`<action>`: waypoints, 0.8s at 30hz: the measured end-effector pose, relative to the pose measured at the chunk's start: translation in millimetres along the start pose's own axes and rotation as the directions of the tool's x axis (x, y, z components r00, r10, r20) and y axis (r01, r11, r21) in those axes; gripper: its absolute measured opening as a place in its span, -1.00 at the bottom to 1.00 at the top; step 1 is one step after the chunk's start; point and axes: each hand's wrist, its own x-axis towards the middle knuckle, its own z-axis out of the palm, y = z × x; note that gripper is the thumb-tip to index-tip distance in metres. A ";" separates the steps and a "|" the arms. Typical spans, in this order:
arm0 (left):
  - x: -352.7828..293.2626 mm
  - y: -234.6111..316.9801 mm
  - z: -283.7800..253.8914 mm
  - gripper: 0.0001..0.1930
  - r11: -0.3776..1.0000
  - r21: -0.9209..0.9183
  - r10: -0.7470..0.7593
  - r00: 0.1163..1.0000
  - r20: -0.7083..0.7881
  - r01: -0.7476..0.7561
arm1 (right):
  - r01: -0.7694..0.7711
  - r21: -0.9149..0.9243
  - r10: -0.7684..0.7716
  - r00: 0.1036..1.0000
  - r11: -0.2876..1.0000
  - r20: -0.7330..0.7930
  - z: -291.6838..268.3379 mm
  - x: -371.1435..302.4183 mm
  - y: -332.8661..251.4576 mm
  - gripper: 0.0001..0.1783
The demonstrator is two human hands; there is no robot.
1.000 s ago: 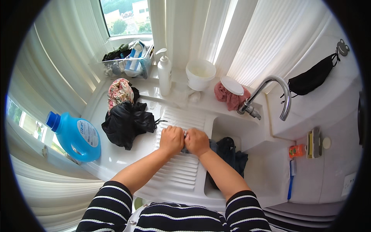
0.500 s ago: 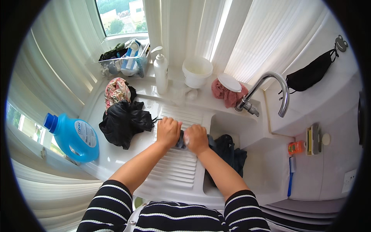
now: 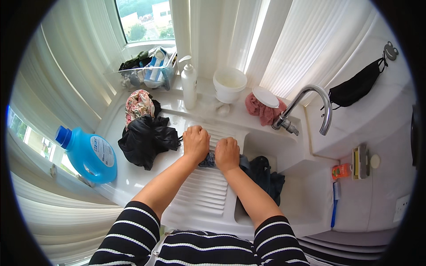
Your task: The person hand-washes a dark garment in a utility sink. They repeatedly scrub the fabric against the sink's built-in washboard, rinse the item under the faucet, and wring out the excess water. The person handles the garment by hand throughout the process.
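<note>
A dark blue-grey garment [image 3: 263, 179] runs from the sink basin [image 3: 304, 193] up onto the ribbed washboard [image 3: 202, 193] beside it. My left hand [image 3: 195, 142] is closed on its bunched end over the ridges. Just to the right, near the basin's edge, my right hand [image 3: 227, 154] is closed on the same cloth, knuckles up. A short twisted stretch of the garment shows between the two hands; my fingertips are hidden beneath. Left of my left hand lies a crumpled black garment [image 3: 148, 141], with a floral cloth [image 3: 138, 107] behind it.
A blue detergent bottle [image 3: 91, 157] stands at the left. Along the back are a clear bin [image 3: 166, 73], a white pump bottle [image 3: 189, 88], a white tub [image 3: 229, 91] and a pink cloth [image 3: 259, 111]. A curved faucet [image 3: 326, 106] overhangs the basin; a blue-handled brush [image 3: 334, 208] hangs right.
Both hands have moved a little farther from me along the washboard, rolling so the knuckles face up more, still gripping the cloth. The whole view has shifted slightly.
</note>
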 end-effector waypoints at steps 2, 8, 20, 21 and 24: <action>-5.7 -6.0 4.6 -0.86 0.996 0.085 -0.003 0.999 -0.041 0.007 | -0.066 0.060 0.072 0.992 0.996 -0.102 -1.1 3.6 -14.5 -0.85; -104.2 20.9 -79.3 -0.84 0.932 -0.281 0.295 0.930 0.218 -0.230 | 0.334 0.212 -0.358 0.929 0.918 0.088 -63.1 -106.3 -28.7 -0.82; -74.6 7.3 -45.3 -0.84 0.989 -0.096 0.124 0.984 0.131 -0.112 | 0.127 0.202 -0.155 0.980 0.971 0.126 -39.0 -54.2 -23.3 -0.77; -98.2 15.3 -69.8 -0.83 0.974 -0.158 0.193 0.964 0.184 -0.164 | 0.209 0.213 -0.246 0.955 0.954 0.163 -58.3 -83.4 -24.5 -0.76; -103.6 11.8 -72.0 -0.80 0.951 -0.197 0.296 0.887 0.356 -0.238 | 0.382 0.229 -0.426 0.884 0.895 0.190 -59.2 -90.9 -12.4 -0.74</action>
